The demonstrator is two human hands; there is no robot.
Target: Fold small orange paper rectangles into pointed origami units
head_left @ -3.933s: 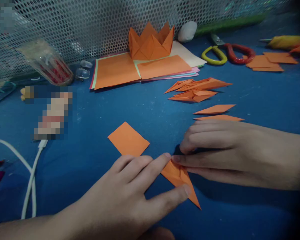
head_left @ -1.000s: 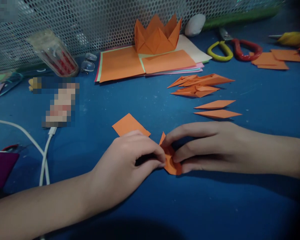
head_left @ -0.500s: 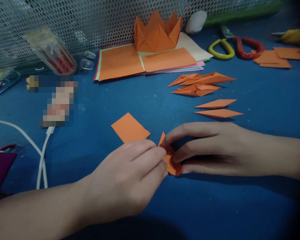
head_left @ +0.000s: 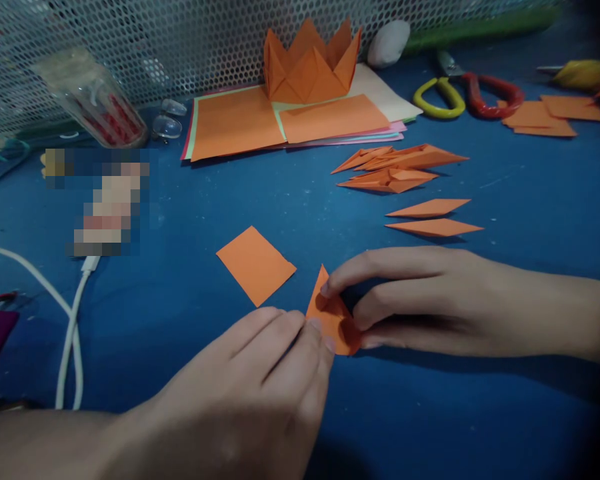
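A small piece of orange paper (head_left: pixel 334 319), partly folded with its right edge curling up, lies on the table between my hands. My left hand (head_left: pixel 265 373) has its fingers closed on the lower left edge of this paper. From the right, my right hand (head_left: pixel 425 297) holds the curled side, its forefinger pressing near the top point and its thumb at the lower corner. A flat orange paper square (head_left: pixel 257 265) rests just beyond my left hand. Two slim folded orange pieces (head_left: pixel 434 228) lie past my right hand, with a pile of folded orange pieces (head_left: pixel 393 177) behind them.
An orange folded paper crown (head_left: pixel 311 70) stands on a stack of coloured paper (head_left: pixel 235 127). Scissors with yellow and red handles (head_left: pixel 495 97) lie near more orange squares (head_left: pixel 545 119). At left are a corked glass jar (head_left: pixel 97 100) and a white cable (head_left: pixel 73 333).
My left hand has shifted down and left, uncovering more of the folded paper and the whole flat square. My right hand stays on the paper. The view has shifted slightly.
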